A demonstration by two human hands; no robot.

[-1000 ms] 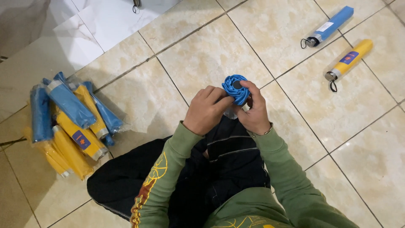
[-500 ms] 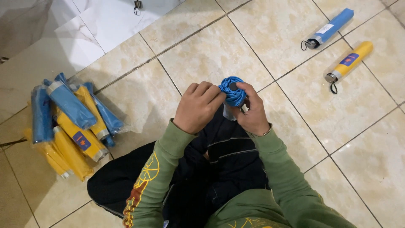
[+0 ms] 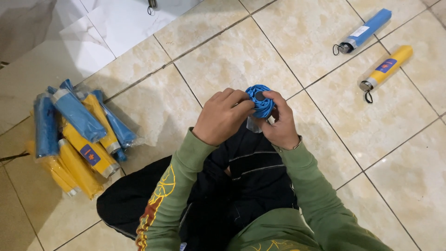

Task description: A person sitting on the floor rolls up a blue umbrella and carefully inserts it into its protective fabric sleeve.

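Both your hands, left (image 3: 223,116) and right (image 3: 280,122), pinch the blue folded umbrella (image 3: 260,100) end-on over your lap. Keep each grip tight, wrapping folds evenly. Pile of sleeved umbrellas (image 3: 76,135) lies on floor (image 3: 223,60), well left.

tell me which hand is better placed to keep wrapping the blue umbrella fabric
Probably the left hand: its fingers curl over the folds of the blue umbrella from the side, while the right hand grips it from beneath, steadying it.
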